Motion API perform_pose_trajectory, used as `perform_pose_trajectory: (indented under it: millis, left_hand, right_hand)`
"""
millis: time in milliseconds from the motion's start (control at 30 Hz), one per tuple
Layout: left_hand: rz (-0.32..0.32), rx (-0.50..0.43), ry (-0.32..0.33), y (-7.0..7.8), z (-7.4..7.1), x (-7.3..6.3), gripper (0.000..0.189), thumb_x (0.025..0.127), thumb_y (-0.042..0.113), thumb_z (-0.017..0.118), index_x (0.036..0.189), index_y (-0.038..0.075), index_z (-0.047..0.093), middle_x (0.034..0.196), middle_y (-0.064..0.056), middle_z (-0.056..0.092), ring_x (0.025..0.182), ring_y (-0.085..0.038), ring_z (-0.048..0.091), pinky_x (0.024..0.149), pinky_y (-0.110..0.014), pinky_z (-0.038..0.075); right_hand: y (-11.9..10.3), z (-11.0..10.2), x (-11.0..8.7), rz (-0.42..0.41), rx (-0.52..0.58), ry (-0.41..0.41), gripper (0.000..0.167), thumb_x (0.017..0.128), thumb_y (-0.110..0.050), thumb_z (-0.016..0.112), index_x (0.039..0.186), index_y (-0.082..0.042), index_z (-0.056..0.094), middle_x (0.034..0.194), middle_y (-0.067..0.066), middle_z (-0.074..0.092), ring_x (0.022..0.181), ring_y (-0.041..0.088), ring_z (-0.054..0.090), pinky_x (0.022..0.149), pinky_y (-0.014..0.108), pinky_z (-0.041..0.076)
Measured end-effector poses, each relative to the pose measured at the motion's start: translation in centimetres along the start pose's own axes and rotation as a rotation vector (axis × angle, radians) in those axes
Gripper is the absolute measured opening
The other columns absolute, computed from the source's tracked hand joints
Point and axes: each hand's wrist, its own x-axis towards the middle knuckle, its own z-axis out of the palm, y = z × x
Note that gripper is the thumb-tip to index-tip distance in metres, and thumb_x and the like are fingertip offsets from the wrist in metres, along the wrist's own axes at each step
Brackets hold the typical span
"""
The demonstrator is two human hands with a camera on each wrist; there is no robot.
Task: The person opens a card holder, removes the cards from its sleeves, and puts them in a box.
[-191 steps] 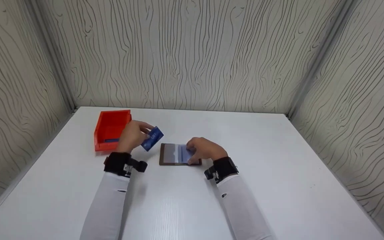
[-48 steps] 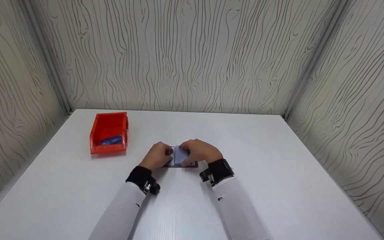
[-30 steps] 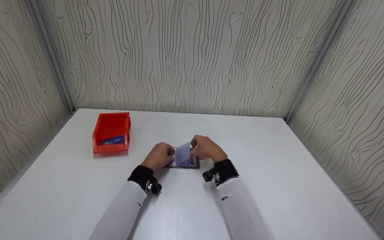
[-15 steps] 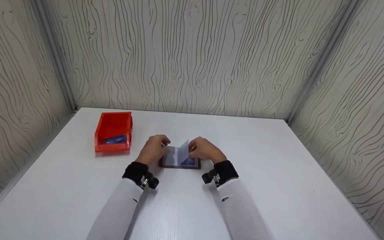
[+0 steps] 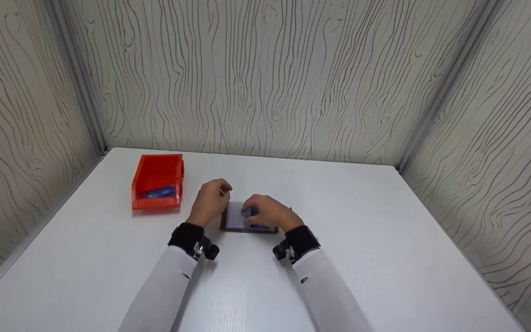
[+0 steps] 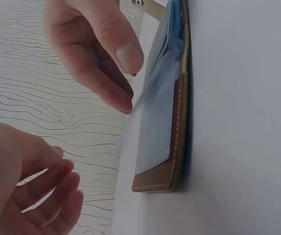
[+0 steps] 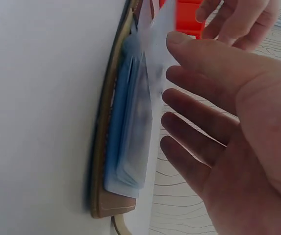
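- White sleeves (image 5: 159,290) come up from the bottom of the head view, one left of the middle and one right of it.
- Black wrist bands (image 5: 186,236) go round both wrists, each with a small black camera (image 5: 211,252).
- The brown card wallet (image 5: 223,222) lies spread out just below the middle of the head view, flat on the table. White stitches run along its edge, and a strap (image 6: 152,8) sticks out at the top of the left wrist view.
- A blue card (image 5: 261,226) shows in its right half.
- A see-through plastic page (image 5: 235,216) lies over the left half.
- The right hand (image 5: 271,213) is above the wallet with loose fingers, gripping nothing. Its fingertips are right by a page; I cannot tell if they touch.
- The left hand (image 5: 209,201) is beside the wallet's left end, loosely bent and let go.
- A red bin (image 5: 155,203) sits left of the middle, with another blue card (image 5: 160,192) inside.
- The white table (image 5: 362,221) reaches back to a wall (image 5: 265,83) with wavy wood lines.
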Motion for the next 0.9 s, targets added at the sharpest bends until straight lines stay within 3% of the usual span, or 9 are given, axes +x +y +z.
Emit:
perform_pose_trajectory:
  millis: [133,367,500,600,700,800,900]
  left_hand:
    - [-0.006,-0.001,-0.023,0.1,0.2,-0.1,0.015,0.098,0.001,0.067,0.107,0.0,0.078,0.102,-0.017,0.078,0.094,-0.029,0.071,0.087,-0.045,0.061]
    - [-0.017,0.006,-0.106,0.1,0.8,-0.2,0.016,0.098,0.003,0.068,0.11,0.0,0.078,0.105,-0.016,0.08,0.095,-0.027,0.072,0.089,-0.046,0.062]
    - [-0.007,0.01,-0.119,0.0,1.3,-0.4,0.016,0.097,0.002,0.067,0.108,-0.001,0.078,0.102,-0.015,0.08,0.094,-0.027,0.072,0.087,-0.046,0.062]
    - [0.001,0.005,-0.146,0.1,1.8,-0.6,0.016,0.097,0.002,0.067,0.109,0.0,0.078,0.103,-0.014,0.08,0.095,-0.026,0.073,0.088,-0.045,0.062]
    - [0.002,-0.017,-0.164,0.4,2.4,-0.8,0.016,0.096,0.001,0.068,0.108,-0.001,0.078,0.103,-0.014,0.081,0.098,-0.026,0.074,0.091,-0.046,0.061]
    - [-0.038,-0.068,-0.182,0.9,3.1,-1.0,0.017,0.095,0.001,0.069,0.108,-0.002,0.079,0.102,-0.014,0.081,0.1,-0.025,0.072,0.094,-0.045,0.06]
    - [-0.087,-0.105,-0.196,1.4,3.8,-1.3,0.018,0.094,0.002,0.071,0.109,-0.002,0.08,0.102,-0.014,0.08,0.098,-0.023,0.071,0.092,-0.041,0.059]
  right_hand:
    - [-0.3,0.5,0.1,-0.054,-0.04,-0.032,0.027,0.096,-0.012,0.081,0.122,-0.005,0.08,0.137,0.016,0.072,0.132,0.03,0.067,0.115,0.047,0.054]
    - [-0.5,0.9,0.2,-0.052,-0.054,-0.03,0.03,0.095,-0.011,0.08,0.125,-0.007,0.08,0.134,0.014,0.072,0.125,0.026,0.068,0.11,0.044,0.056]
    - [-0.5,0.3,0.0,-0.053,-0.025,-0.04,0.035,0.097,-0.013,0.079,0.131,-0.005,0.077,0.14,0.016,0.07,0.132,0.029,0.066,0.114,0.047,0.054]
    - [-0.2,-0.7,-0.7,0.018,0.006,-0.013,0.042,0.097,-0.014,0.08,0.136,-0.003,0.073,0.146,0.017,0.067,0.139,0.033,0.063,0.119,0.05,0.051]
    - [0.2,-1.9,-1.5,0.144,0.002,0.031,0.048,0.095,-0.015,0.083,0.14,-0.003,0.07,0.15,0.017,0.065,0.145,0.035,0.059,0.123,0.051,0.048]
    - [0.6,-2.6,-2.1,0.26,-0.02,0.044,0.056,0.091,-0.017,0.087,0.142,-0.005,0.069,0.153,0.015,0.064,0.147,0.034,0.058,0.125,0.05,0.047]
    - [0.9,-2.9,-2.4,0.315,-0.04,0.025,0.062,0.088,-0.018,0.09,0.144,-0.006,0.067,0.154,0.014,0.065,0.144,0.032,0.06,0.123,0.05,0.048]
